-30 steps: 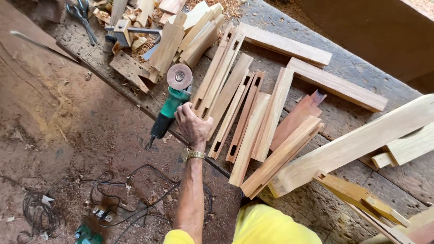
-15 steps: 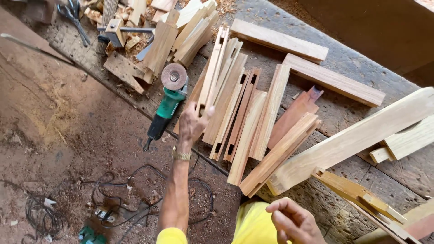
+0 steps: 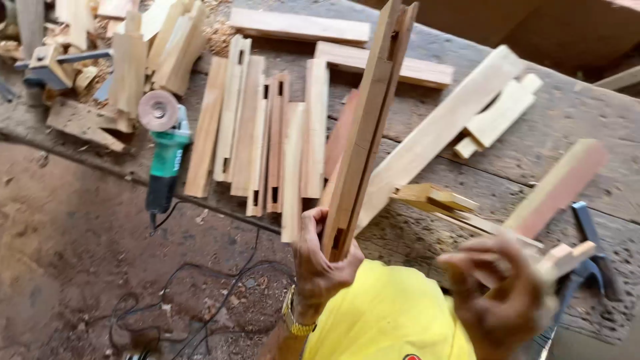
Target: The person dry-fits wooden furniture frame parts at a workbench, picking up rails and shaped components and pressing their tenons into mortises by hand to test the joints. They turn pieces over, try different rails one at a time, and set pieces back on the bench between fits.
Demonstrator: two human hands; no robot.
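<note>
my left hand [image 3: 319,263] is wrapped around the low end of a long mortised wood strip [image 3: 365,127], lifted off the workbench [image 3: 553,133] and standing up through the middle of the frame. my right hand [image 3: 497,297], blurred at lower right, has its fingers pinched on a reddish wood piece [image 3: 557,187]. the strip is pale brown with a slot near its base. many slotted strips [image 3: 267,140] lie unpicked at centre left, beside the green angle grinder [image 3: 163,150].
</note>
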